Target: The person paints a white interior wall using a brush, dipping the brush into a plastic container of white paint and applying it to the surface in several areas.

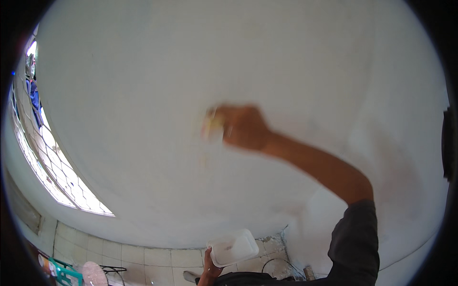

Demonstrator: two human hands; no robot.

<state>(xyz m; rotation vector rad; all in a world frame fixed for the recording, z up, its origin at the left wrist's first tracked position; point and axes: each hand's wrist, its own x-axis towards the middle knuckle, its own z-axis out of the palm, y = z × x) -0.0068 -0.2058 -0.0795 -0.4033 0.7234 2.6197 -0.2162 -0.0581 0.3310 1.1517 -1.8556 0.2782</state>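
My right hand [245,126] is raised in front of the pale wall [157,95], its fingers closed around a small yellowish thing [213,125] with a reddish patch. Motion blurs this thing, and its kind cannot be made out. Whether it touches the wall is unclear. Low down, my left hand [210,268] grips the left side of a white rectangular plastic tub [249,244]. The tub's open top faces up, and a small greyish mark or bit shows inside.
A window with a metal grille [62,176] lies to the left. Below are a tiled floor [157,257], a teal plastic stool [67,274] and a round pinkish seat [94,272]. A dark thin loop [281,260] lies near the wall corner. A dark object [447,143] sits at the right edge.
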